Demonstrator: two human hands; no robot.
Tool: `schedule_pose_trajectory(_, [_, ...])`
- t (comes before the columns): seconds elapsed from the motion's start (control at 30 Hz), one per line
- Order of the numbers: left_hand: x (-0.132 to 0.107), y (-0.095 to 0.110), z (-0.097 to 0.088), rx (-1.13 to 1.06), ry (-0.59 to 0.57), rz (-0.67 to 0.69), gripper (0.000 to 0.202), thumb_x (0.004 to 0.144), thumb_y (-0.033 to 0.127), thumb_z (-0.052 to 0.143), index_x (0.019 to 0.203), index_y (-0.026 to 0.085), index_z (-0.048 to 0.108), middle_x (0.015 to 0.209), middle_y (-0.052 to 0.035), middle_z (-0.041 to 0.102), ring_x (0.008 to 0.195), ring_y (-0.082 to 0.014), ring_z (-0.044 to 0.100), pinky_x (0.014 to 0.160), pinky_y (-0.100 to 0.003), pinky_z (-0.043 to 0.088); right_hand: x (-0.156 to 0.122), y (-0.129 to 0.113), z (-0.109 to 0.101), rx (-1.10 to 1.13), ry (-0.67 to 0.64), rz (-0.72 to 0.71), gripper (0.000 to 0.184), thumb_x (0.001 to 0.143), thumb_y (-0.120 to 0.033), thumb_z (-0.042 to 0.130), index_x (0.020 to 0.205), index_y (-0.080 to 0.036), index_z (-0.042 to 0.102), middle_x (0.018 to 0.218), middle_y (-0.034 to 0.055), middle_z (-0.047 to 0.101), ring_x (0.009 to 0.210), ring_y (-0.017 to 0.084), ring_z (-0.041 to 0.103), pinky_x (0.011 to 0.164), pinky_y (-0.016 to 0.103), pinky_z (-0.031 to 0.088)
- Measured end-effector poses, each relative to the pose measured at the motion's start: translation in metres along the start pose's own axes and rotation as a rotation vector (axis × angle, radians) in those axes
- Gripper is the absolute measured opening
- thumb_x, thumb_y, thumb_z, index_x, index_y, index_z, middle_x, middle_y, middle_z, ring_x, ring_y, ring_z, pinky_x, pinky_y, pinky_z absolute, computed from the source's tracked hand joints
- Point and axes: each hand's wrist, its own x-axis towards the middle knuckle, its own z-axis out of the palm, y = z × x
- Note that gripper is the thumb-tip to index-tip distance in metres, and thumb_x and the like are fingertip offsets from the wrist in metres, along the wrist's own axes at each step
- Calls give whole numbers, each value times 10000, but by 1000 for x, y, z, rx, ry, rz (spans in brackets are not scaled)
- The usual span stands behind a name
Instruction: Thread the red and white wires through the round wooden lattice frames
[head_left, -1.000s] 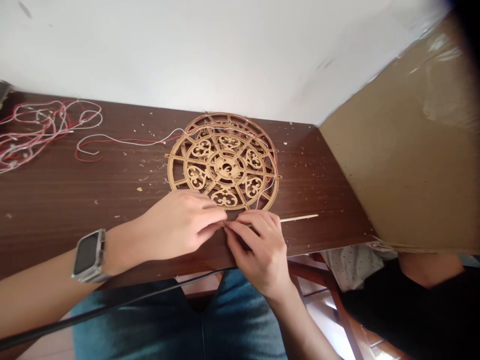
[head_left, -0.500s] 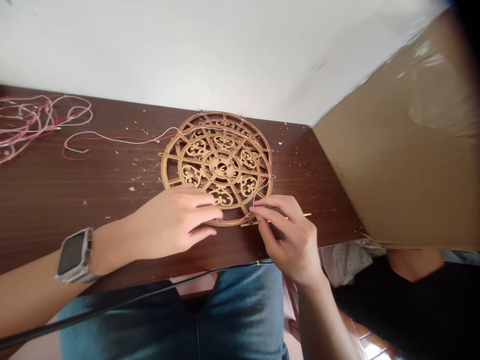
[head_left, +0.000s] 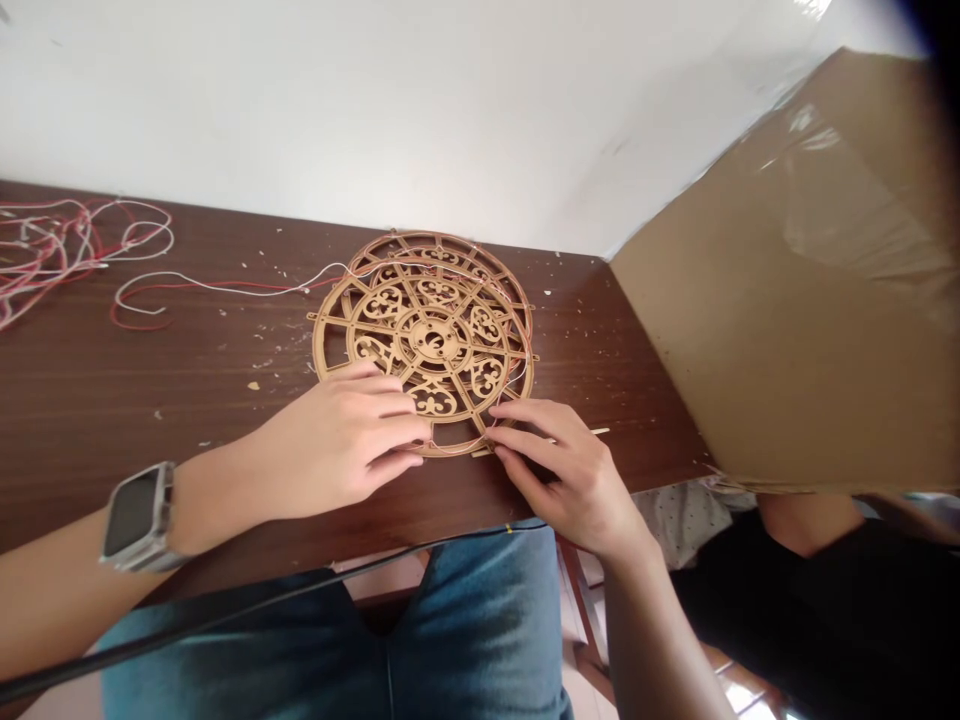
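Observation:
A round laser-cut wooden fretwork disc [head_left: 424,335] lies flat on the dark brown table [head_left: 150,390]. Thin red and white wire [head_left: 225,288] runs from the left to the disc and along its rim. My left hand [head_left: 345,440], with a watch on the wrist, rests its curled fingers on the disc's near edge. My right hand [head_left: 562,470] pinches the wire at the disc's near-right rim. A thin wooden stick [head_left: 581,434] lies on the table, partly hidden under my right hand.
A tangle of red and white wires [head_left: 60,245] lies at the table's far left. A large cardboard sheet [head_left: 787,300] stands at the right end, with another person in dark clothing [head_left: 825,600] below it. Small chips litter the tabletop. A black cable [head_left: 225,610] crosses my lap.
My right hand moved from beside the left hand rightward along the disc's near rim, then settled on the wire there. The left hand stayed on the disc's edge.

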Motion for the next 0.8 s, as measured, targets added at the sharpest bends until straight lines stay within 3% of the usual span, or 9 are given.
schedule_pose_trajectory(0.27, [0,0,1,8,14,6,167,1096,242,649,1012,172,774,937,-34,781,883,-227,650,918,-414,418,-11,-7,4,-183,12,-1,256,1023,-94,692,1256,-179,755,1341,77,703,1384,271,614,1138,498,510])
schedule_pose_trajectory(0.8, [4,-1,-7,-46,7,-23,144,1078,222,665,1003,204,786,920,-16,766,846,-203,653,902,-393,426,-15,-11,14,-210,92,35,283,1027,-115,679,1274,-222,768,1344,54,708,1314,234,637,1128,470,444])
